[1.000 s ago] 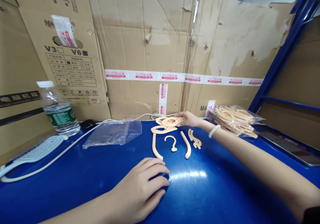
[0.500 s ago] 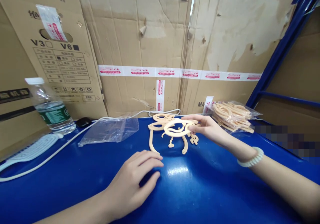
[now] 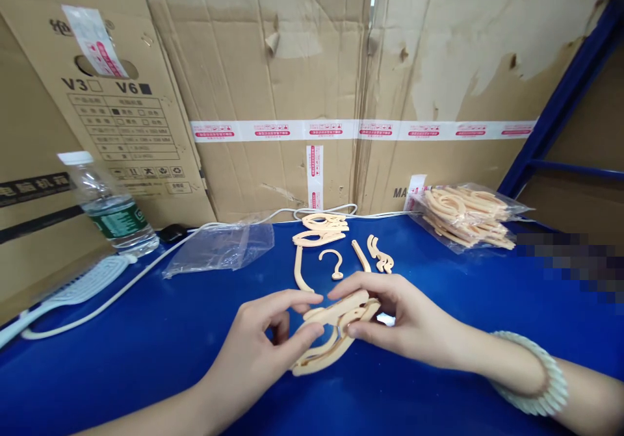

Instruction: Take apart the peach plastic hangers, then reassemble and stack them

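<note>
A beige curved plastic hanger body [image 3: 324, 358] with an oval opening is held low over the blue tabletop. The thumb and fingers of my right hand [image 3: 407, 309] close around its right end. My left hand [image 3: 266, 332] pinches its left side between thumb and index finger. The fingers cover parts of the piece. Beyond them lie a small beige hook [image 3: 336, 264], a curved hanger arm [image 3: 299, 270] on the left and another arm [image 3: 361, 255] on the right. Several small curved pieces [image 3: 383, 257] lie right of that arm. Flat oval hanger bodies [image 3: 319, 236] lie overlapped behind the hook.
A clear bag of beige hanger parts [image 3: 465, 218] lies at the back right. An emptied-looking clear plastic bag [image 3: 224, 247], a water bottle [image 3: 114, 212], a light-blue hairbrush [image 3: 90, 283] and a white cable [image 3: 146, 270] are on the left. Cardboard [image 3: 277, 91] stands behind the table [image 3: 439, 397].
My right hand has brought the hanger body toward me from among the parts at the back. My left hand has moved from resting apart to gripping it.
</note>
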The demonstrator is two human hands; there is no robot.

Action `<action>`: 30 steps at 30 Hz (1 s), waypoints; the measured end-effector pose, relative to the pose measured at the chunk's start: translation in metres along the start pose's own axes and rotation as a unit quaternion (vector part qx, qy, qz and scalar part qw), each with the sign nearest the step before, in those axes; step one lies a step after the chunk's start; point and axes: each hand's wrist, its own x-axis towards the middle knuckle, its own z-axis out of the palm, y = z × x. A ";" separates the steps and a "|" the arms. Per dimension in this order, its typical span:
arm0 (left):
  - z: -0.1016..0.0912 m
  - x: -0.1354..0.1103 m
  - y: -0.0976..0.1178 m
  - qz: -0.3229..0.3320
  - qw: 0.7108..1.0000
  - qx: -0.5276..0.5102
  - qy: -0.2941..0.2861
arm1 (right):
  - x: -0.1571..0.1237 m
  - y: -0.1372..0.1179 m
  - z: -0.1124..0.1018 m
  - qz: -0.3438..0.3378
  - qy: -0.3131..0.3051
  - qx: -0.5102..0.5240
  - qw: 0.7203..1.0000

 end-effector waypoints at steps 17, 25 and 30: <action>-0.006 0.010 -0.001 -0.081 0.982 -0.168 0.027 | 0.011 0.004 -0.020 0.096 0.138 0.113 0.979; -0.013 0.015 -0.005 -0.098 0.983 -0.151 0.038 | 0.011 0.016 -0.026 0.090 0.240 0.230 0.939; -0.012 0.014 -0.002 -0.092 0.985 -0.145 0.016 | 0.013 0.019 -0.027 0.091 0.258 0.271 0.923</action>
